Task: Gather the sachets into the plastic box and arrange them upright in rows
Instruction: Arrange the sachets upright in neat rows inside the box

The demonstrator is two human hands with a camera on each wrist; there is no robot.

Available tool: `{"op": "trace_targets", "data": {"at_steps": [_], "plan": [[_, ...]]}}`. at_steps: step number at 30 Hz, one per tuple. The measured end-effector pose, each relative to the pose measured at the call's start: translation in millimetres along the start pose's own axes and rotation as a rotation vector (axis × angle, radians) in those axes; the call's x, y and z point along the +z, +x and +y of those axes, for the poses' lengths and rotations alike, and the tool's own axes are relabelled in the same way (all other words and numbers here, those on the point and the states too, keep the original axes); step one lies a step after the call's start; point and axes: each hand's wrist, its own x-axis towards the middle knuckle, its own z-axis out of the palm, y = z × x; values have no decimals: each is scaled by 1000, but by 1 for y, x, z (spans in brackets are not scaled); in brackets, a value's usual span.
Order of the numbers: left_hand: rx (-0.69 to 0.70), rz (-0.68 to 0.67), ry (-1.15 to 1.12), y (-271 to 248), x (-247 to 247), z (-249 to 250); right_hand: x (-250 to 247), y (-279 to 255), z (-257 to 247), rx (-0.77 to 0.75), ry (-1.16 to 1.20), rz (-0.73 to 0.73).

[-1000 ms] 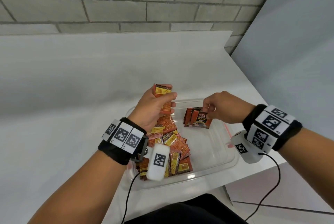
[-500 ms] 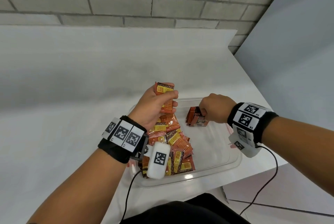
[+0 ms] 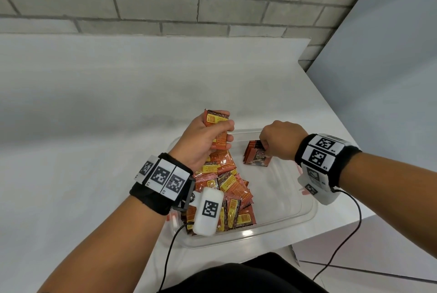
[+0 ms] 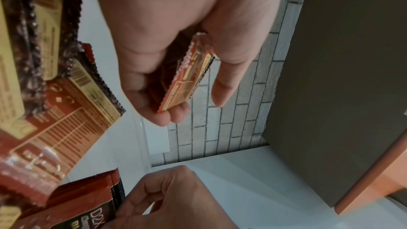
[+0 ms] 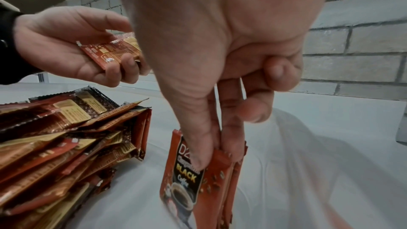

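Observation:
A clear plastic box [image 3: 295, 219] sits at the table's near right corner. A loose heap of orange-red coffee sachets [image 3: 227, 188] fills its left half. My left hand [image 3: 203, 139] grips a few sachets [image 3: 216, 122] above the box's far left edge; they show edge-on in the left wrist view as held sachets [image 4: 187, 79]. My right hand [image 3: 276, 141] pinches the tops of a small upright stack of sachets [image 3: 256, 158] near the box's far wall. In the right wrist view my thumb and fingers [image 5: 198, 138] clamp that stack [image 5: 191, 180], standing on the box floor.
The white table [image 3: 106, 139] stretches left and back to a grey brick wall [image 3: 165, 2]. Its right edge [image 3: 343, 132] runs close beside the box, next to a grey panel. The box's right half [image 3: 281, 193] has bare floor. Cables hang from both wrist cameras.
My right hand has swung left and down with its stack, setting the sachets upright on the box floor. The left hand has stayed in place with its sachets.

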Motion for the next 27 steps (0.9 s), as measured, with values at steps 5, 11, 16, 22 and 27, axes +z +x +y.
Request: {"op": "trace_targets", "data": {"at_steps": [5, 11, 16, 22, 27], "plan": [[-4, 7, 2, 0, 1, 0, -3, -2, -5, -4, -92, 39], [-7, 13, -6, 0, 1, 0, -7, -5, -10, 10, -139, 34], [-40, 8, -53, -2, 3, 1, -9, -10, -8, 56, -82, 54], [-96, -92, 66, -4, 8, 1, -21, -26, 11, -43, 469, 280], [-83, -124, 187, -4, 20, -5, -32, -48, 7, -106, 880, 296]]}}
